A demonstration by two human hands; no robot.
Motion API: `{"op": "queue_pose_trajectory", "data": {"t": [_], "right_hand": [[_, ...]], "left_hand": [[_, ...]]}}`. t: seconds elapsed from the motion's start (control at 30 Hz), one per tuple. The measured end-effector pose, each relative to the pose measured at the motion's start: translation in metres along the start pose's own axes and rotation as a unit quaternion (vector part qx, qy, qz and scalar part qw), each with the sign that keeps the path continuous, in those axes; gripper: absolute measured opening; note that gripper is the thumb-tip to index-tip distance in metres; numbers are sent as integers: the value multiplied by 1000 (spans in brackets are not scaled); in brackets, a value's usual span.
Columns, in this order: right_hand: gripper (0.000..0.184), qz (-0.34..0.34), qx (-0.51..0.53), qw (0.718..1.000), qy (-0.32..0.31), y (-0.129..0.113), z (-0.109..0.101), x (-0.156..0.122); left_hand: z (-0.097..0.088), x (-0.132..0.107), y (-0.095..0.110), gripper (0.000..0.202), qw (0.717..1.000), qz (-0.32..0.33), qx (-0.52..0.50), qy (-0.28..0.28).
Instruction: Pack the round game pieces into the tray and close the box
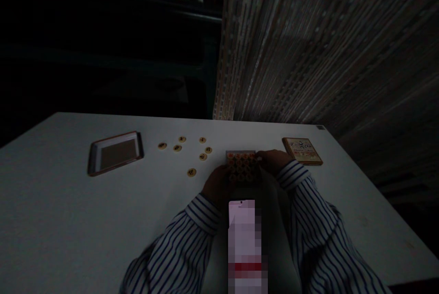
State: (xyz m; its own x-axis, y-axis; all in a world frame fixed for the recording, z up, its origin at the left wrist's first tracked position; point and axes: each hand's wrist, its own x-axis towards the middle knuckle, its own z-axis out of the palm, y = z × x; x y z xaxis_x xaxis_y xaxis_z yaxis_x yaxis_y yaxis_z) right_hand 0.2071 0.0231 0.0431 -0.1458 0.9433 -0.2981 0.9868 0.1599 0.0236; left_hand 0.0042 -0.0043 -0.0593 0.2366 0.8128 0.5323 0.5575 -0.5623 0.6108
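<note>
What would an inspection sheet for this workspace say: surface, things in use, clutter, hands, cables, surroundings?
Surface: white table, dimly lit.
Things in use: box holding rows of round pieces; seven loose pieces on the table.
Clutter: shallow tray left; flat printed box or lid right; lit phone near the wearer.
Hands: left hand at the box's left side, right hand at its far right corner; grip too dark to judge.
Cables: nothing seen.
Surroundings: hanging curtain beyond the table; dark background.

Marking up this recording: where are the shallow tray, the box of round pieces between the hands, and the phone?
Shallow tray (118, 154): head view, on its bare inner floor.
Box of round pieces (240, 152): head view, on its far rim.
Phone (243, 243): head view, mid-screen.
</note>
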Motion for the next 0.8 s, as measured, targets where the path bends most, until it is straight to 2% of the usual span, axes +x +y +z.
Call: {"op": "queue_pose_trajectory", "data": {"t": [0.2, 0.4, 0.8], "right_hand": [[39, 2, -3, 1000, -7, -1, 6, 3], [41, -4, -19, 1000, -15, 0, 11, 6], [40, -6, -15, 1000, -10, -1, 3, 1]], "left_hand": [[-3, 2, 4, 25, 1000, 3, 9, -9], [1, 2, -3, 26, 1000, 12, 21, -16], [-3, 1, 4, 24, 1000, 10, 30, -5]]}}
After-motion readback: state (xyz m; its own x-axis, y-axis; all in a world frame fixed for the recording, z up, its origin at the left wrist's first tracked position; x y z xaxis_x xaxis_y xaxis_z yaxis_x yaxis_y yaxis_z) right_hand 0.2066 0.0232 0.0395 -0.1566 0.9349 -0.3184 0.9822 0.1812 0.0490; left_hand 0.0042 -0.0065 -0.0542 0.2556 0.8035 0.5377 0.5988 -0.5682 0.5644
